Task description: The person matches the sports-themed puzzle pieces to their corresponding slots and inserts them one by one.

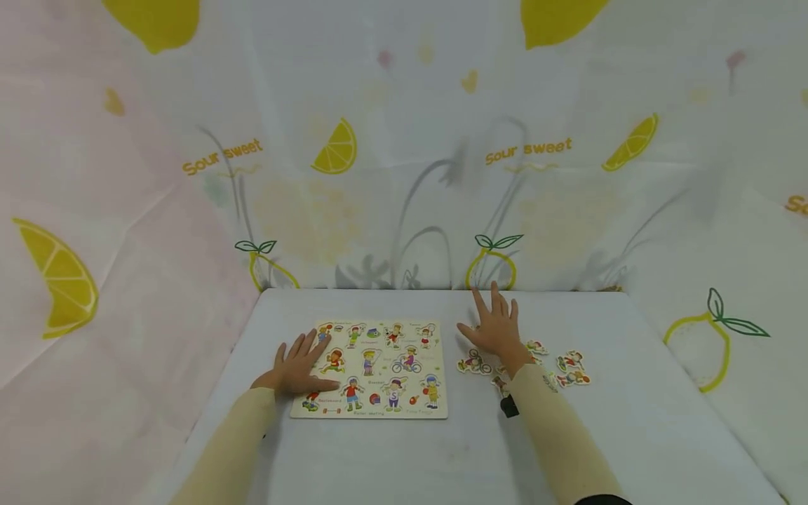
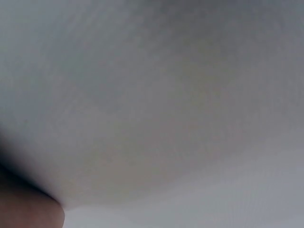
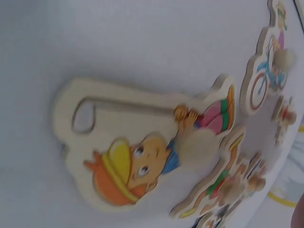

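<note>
My left hand (image 1: 297, 368) rests on the left part of a wooden puzzle board (image 1: 442, 379), fingers spread over its printed sport figures. In the left wrist view, a blurred bit of that hand (image 2: 31, 211) shows in the lower corner. To the right of the board, my right hand (image 1: 495, 328) is over loose puzzle pieces, fingers spread and holding nothing. Whether it touches one cannot be told. Beside it lies a cyclist piece (image 1: 473, 362). The right wrist view shows a knobbed golfer piece (image 3: 128, 118) close up, with a bicycle piece (image 3: 260, 80) behind.
Further right lie more figure pieces (image 1: 571, 360), partly behind the right forearm. A small black block (image 1: 508, 405) is under the right wrist. Everything lies on a white table (image 1: 467, 456), with a lemon-print cloth (image 1: 404, 196) hanging behind its far edge.
</note>
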`<state>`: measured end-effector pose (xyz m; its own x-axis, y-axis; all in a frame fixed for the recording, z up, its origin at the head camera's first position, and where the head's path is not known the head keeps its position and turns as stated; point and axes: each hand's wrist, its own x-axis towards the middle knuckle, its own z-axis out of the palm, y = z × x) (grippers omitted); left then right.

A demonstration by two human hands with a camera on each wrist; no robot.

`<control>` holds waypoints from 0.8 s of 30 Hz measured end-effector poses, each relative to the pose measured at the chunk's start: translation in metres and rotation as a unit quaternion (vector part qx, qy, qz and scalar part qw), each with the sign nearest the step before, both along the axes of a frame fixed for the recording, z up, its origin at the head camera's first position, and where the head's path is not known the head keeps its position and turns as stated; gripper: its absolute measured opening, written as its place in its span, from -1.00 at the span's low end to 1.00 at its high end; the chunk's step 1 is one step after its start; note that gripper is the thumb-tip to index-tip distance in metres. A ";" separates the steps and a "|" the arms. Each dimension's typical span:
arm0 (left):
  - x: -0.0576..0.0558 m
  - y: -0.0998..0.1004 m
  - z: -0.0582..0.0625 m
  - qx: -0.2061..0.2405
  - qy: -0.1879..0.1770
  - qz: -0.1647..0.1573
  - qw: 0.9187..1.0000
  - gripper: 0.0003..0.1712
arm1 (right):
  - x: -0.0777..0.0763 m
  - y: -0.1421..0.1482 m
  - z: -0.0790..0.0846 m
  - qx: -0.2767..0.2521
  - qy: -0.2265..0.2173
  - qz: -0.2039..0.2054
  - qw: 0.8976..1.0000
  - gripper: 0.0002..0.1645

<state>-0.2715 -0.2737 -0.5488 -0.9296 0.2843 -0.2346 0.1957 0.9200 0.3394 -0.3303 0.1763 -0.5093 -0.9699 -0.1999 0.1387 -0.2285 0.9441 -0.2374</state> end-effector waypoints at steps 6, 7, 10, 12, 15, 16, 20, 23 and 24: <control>-0.001 0.000 -0.003 -0.008 0.006 0.006 1.000 0.43 | 0.002 0.027 -0.006 0.006 -0.013 -0.019 1.000 0.08; -0.001 0.000 -0.004 -0.009 0.006 0.007 1.000 0.43 | 0.003 0.029 -0.007 0.005 -0.015 -0.021 1.000 0.08; -0.001 -0.001 -0.005 -0.008 0.005 0.010 1.000 0.44 | 0.006 0.035 -0.009 -0.003 -0.020 -0.021 1.000 0.08; -0.002 -0.002 -0.004 -0.005 0.005 0.012 1.000 0.43 | 0.007 0.038 -0.009 -0.009 -0.025 -0.022 0.999 0.08; -0.002 -0.004 -0.004 -0.003 0.011 0.010 1.000 0.43 | 0.009 0.040 -0.009 -0.010 -0.031 -0.025 0.999 0.08; -0.002 -0.004 -0.004 -0.005 0.013 0.010 1.000 0.43 | 0.010 0.040 -0.008 -0.010 -0.035 -0.026 0.999 0.08; -0.002 -0.004 -0.004 -0.003 0.017 0.008 1.000 0.42 | 0.010 0.039 -0.008 -0.024 -0.055 -0.035 0.998 0.11; -0.002 -0.003 -0.006 -0.003 0.012 0.008 1.000 0.42 | 0.010 0.037 -0.010 -0.040 -0.068 -0.045 0.996 0.07; -0.002 -0.002 -0.007 -0.005 0.010 0.008 1.000 0.42 | 0.010 0.036 -0.011 -0.049 -0.069 -0.048 0.995 0.03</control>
